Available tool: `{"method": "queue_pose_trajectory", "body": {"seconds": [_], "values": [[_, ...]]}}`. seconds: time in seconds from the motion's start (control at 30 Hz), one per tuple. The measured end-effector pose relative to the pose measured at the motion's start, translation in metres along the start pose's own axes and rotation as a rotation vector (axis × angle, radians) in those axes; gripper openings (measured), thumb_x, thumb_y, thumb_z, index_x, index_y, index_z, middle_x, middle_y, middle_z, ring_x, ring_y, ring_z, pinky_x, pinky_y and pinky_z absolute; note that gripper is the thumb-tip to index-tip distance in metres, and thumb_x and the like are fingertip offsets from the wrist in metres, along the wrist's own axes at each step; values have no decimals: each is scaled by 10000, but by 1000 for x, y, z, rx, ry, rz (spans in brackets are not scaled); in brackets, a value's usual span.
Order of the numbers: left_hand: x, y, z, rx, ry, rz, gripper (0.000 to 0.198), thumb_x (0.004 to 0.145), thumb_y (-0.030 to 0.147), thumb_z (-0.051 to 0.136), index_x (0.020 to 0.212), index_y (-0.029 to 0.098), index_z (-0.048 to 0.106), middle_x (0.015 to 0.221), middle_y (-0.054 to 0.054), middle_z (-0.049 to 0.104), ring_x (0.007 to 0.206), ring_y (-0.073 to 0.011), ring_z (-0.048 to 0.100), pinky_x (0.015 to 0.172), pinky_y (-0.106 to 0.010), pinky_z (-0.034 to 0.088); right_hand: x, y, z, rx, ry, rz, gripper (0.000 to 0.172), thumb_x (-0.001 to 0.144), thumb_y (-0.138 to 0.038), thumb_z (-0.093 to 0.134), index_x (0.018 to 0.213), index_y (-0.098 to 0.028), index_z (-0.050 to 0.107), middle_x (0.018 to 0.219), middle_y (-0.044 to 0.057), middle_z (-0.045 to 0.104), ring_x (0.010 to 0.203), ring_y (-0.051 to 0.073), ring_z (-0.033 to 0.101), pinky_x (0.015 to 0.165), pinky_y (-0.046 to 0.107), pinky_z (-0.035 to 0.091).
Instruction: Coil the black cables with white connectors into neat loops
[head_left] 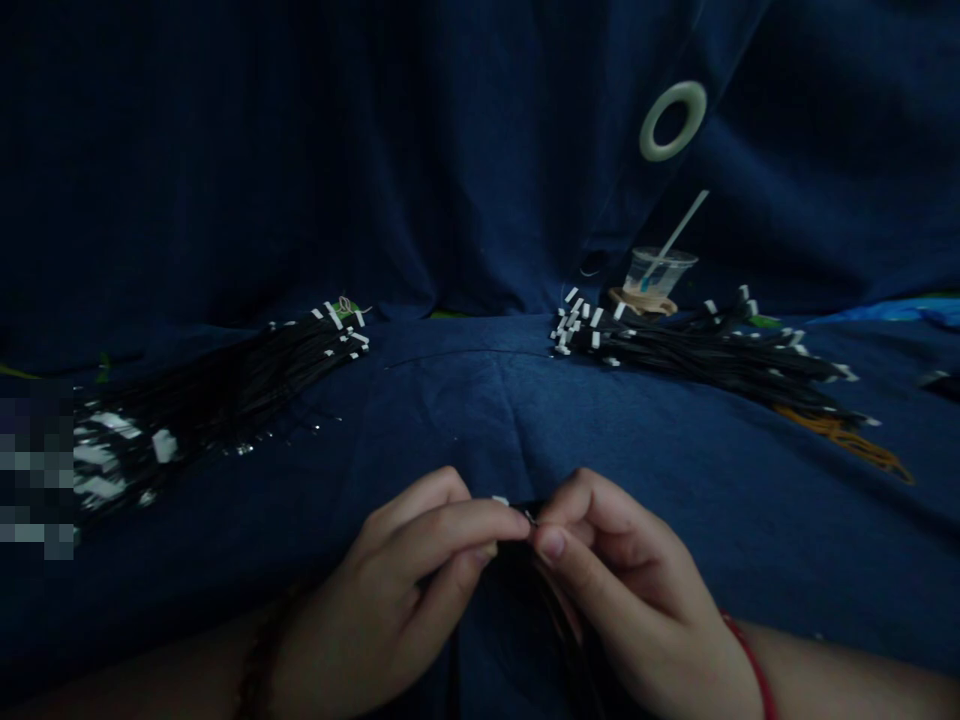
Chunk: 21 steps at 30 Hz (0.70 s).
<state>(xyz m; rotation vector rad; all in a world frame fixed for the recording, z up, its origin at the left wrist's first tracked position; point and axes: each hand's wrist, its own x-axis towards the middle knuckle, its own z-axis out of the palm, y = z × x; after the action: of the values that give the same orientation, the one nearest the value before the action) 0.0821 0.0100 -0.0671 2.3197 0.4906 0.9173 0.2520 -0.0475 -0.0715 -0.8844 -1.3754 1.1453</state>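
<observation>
My left hand (427, 570) is closed in a pinch at the lower middle of the view, with a thin black wire (553, 600) at its fingertips. A small white connector (500, 500) shows just above the left index finger. Opposite it, my right hand (622, 580) pinches the wire's end between thumb and index finger. The fingertips of both hands almost meet, and the exact end between them is too dark and small to make out. Below the hands, the black strands hang down in a curve.
A bundle of black wires (225, 375) with white ends lies at left, another wire bundle (697, 345) at right. Orange rubber bands (855, 445) lie by the right bundle. Behind stands a clear cup (660, 275) holding a white stick (682, 225). Blue cloth (465, 410) covers the surface.
</observation>
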Motion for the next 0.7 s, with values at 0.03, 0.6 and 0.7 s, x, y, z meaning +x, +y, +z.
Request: {"method": "queue_pose_trajectory", "body": {"seconds": [0.03, 0.6, 0.7], "values": [[0, 0, 0, 4, 7, 1, 451, 781, -16, 470, 1106, 295, 504, 816, 0, 513, 717, -107, 500, 635, -193, 418, 0, 0, 0, -3, 2, -4, 169, 909, -255, 425, 777, -152, 450, 514, -50, 442, 433, 36, 385, 418, 148, 289], [-1, 1, 0, 11, -29, -8, 464, 776, -19, 465, 1114, 299, 495, 818, 1, 517, 725, -112, 508, 633, -199, 418, -2, 2, -5, -327, -10, -143, 121, 886, -194, 432, 770, -165, 453, 543, -32, 470, 473, 62, 421, 458, 182, 345], [-1, 0, 0, 2, -32, -9, 457, 777, -18, 464, 1109, 293, 499, 824, 1, 515, 726, -108, 505, 634, -194, 414, -1, 2, -4, -344, -15, -160, 120, 883, -184, 434, 766, -165, 453, 535, -34, 465, 469, 61, 419, 461, 181, 348]]}}
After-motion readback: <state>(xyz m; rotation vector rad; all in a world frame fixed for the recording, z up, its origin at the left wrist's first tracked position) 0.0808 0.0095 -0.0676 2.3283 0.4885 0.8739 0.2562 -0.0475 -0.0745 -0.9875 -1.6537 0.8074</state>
